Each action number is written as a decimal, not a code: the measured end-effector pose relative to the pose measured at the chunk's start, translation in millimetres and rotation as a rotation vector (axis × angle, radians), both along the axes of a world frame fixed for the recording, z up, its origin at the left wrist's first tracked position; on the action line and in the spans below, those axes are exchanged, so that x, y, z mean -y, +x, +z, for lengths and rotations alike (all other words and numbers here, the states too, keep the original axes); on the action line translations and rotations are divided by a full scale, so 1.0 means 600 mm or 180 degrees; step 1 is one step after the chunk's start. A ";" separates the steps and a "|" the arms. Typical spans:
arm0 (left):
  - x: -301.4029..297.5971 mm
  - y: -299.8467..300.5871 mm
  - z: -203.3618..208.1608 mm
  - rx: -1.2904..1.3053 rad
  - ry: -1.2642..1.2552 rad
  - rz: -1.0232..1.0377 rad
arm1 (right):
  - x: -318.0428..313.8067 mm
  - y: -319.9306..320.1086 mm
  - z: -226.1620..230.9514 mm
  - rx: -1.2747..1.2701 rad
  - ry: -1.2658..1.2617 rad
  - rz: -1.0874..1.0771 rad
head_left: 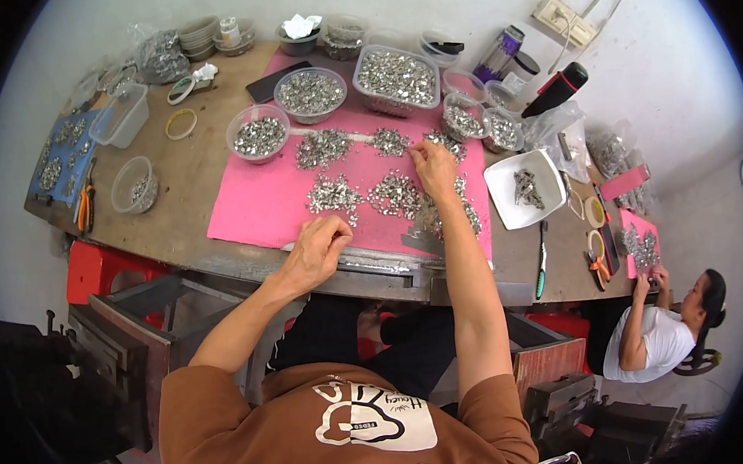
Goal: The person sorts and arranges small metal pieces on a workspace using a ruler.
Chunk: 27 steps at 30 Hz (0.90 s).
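Small metal parts (395, 193) sit in loose piles all over the pink mat (252, 205) on the worktop (178, 234), right hand (434, 166) reaching out with its grip pinching one from a far pile, left hand (315, 250) curled loosely shut at the mat's near edge, can't tell if it's holding anything.

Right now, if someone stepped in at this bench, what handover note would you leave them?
Left hand: curled at the near edge of the pink mat, fingers closed; whether it holds parts cannot be seen.
Right hand: reaching out, fingertips pinching at a far pile of small metal parts.
Parts: several loose piles on the mat; filled clear tubs along its far edge; a few pieces in the white square dish on the right.
Done: tubs hold parts.
Left: the piles on the mat.
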<state>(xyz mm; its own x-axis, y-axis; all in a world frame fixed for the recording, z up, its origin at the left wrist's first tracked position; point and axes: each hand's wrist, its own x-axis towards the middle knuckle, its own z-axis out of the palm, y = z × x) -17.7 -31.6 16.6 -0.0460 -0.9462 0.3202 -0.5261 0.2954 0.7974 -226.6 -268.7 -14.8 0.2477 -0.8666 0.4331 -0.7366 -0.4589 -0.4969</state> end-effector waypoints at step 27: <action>-0.047 -0.022 -0.028 0.0671 -0.1058 0.0018 | -0.292 -0.028 0.070 0.0605 0.1254 0.0892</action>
<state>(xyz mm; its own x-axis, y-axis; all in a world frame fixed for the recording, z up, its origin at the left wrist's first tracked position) -30.9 -3.2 0.0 -0.1386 -0.7929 0.5934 -0.6705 0.5161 0.5331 -243.2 -93.7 27.4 0.4422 -0.8847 0.1472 -0.4923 -0.3767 -0.7847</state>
